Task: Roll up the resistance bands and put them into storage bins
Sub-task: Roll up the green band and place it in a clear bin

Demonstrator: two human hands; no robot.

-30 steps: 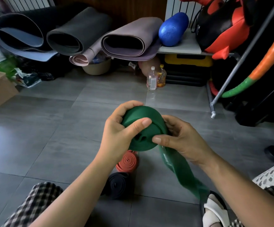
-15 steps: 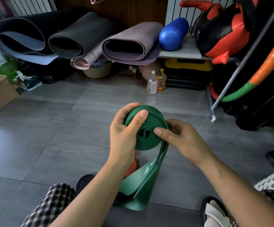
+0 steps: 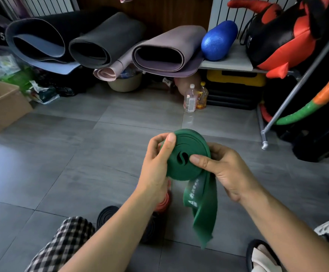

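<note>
A green resistance band (image 3: 185, 154), mostly wound into a flat coil, is held above the floor in both hands. My left hand (image 3: 155, 167) grips the coil's left edge, thumb across its face. My right hand (image 3: 230, 171) holds the right side, thumb pressed near the coil's centre. The band's loose tail (image 3: 201, 211) hangs down below the coil. On the floor beneath my left wrist lie a rolled orange band (image 3: 164, 203) and a rolled black band (image 3: 107, 215), both partly hidden by my arm.
A cardboard box (image 3: 0, 105) stands at the left. Rolled mats (image 3: 104, 42) and a blue roller (image 3: 218, 40) fill the shelf behind. Two bottles (image 3: 195, 99) stand on the grey tiles. A metal rack leg (image 3: 265, 134) and a slipper (image 3: 263, 258) are on the right.
The coil has turned and grown as more band wound onto it. The hanging tail has become shorter and swung from the left back to the right. Both hands shifted their grip.
</note>
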